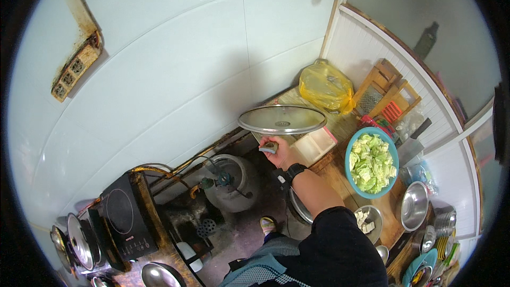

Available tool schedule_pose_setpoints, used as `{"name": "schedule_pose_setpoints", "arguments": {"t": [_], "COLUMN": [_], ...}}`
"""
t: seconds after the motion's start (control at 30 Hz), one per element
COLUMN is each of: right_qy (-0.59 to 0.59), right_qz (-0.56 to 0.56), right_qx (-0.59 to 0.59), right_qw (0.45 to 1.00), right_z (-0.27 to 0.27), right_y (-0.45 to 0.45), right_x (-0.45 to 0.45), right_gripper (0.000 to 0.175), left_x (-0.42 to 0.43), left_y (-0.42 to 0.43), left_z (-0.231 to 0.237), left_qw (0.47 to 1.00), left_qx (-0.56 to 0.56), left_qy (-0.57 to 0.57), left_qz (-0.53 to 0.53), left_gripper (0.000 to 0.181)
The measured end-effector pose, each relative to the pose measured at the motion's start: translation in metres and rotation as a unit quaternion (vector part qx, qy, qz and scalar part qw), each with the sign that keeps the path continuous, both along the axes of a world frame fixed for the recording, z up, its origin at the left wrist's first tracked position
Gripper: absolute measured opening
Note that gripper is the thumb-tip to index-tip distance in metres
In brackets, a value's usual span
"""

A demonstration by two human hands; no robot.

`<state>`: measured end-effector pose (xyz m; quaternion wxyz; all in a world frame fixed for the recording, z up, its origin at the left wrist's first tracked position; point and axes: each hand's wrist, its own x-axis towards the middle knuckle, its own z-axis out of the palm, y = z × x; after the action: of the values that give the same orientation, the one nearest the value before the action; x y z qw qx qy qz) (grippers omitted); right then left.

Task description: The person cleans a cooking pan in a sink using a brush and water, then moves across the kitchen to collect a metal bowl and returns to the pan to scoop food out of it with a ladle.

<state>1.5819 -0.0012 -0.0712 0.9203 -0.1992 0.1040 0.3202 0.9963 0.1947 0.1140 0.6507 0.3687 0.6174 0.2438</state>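
My right hand (275,152) is closed round a small grey and brown object (269,147) whose kind I cannot make out. A glass pan lid with a metal rim (282,131) stands tilted just beyond the fingers; whether it joins the held object is unclear. Beside my wrist lies a white divided plastic tray (312,146). Farther right, a teal basin (347,163) holds cut cabbage (371,163). Below it, a metal bowl (378,223) contains pale blocks that look like tofu (364,223). My left hand is out of view.
A yellow plastic bag (324,87), wooden-framed graters (376,91) and a cleaver (410,151) are by the back corner. A grey gas cylinder (235,191) stands on the floor. At left are an induction cooktop (119,211), a lidded pot (81,241) and a metal bowl (159,275).
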Motion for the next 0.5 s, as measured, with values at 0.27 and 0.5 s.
{"name": "schedule_pose_setpoints", "arguments": {"t": [0.27, 0.5], "right_qy": [0.013, 0.066], "right_qz": [-0.019, -0.108], "right_qx": [-0.071, -0.251], "right_qw": [0.997, 0.960], "right_z": [-0.013, -0.038], "right_y": [0.010, 0.021], "right_x": [0.032, 0.029], "right_gripper": [0.020, 0.029], "left_x": [-0.001, -0.013], "left_y": [-0.003, 0.002], "left_z": [-0.016, -0.021], "left_qw": [0.997, 0.995], "left_qx": [-0.002, -0.012], "left_qy": [0.073, 0.089], "left_qz": [0.021, -0.031], "left_gripper": [0.026, 0.025]}}
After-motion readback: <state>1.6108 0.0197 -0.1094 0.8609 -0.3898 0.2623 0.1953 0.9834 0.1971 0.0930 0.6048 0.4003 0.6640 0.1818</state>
